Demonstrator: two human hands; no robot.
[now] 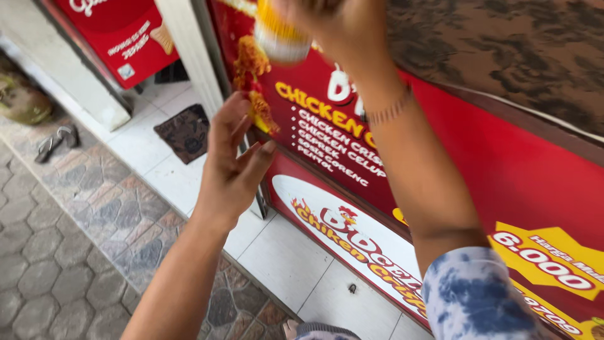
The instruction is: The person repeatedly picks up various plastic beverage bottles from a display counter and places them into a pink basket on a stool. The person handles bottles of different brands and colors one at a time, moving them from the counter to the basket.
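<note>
My right hand (336,25) is raised at the top of the view, its fingers closed around a yellow and white container (280,34) held against the red food stall front (503,176). The container is blurred and partly cut off by the frame edge. My left hand (233,167) hovers lower, palm turned toward me, fingers spread and holding nothing, close to the stall's white corner post (189,50). A tie-dye blue sleeve (472,296) covers my right upper arm, and a thin bracelet circles that wrist.
The stall carries red printed panels and a brown patterned counter top (516,56). Below lie white floor tiles (296,258), a dark doormat (185,132), a pair of sandals (53,143) and grey hexagonal paving (56,252).
</note>
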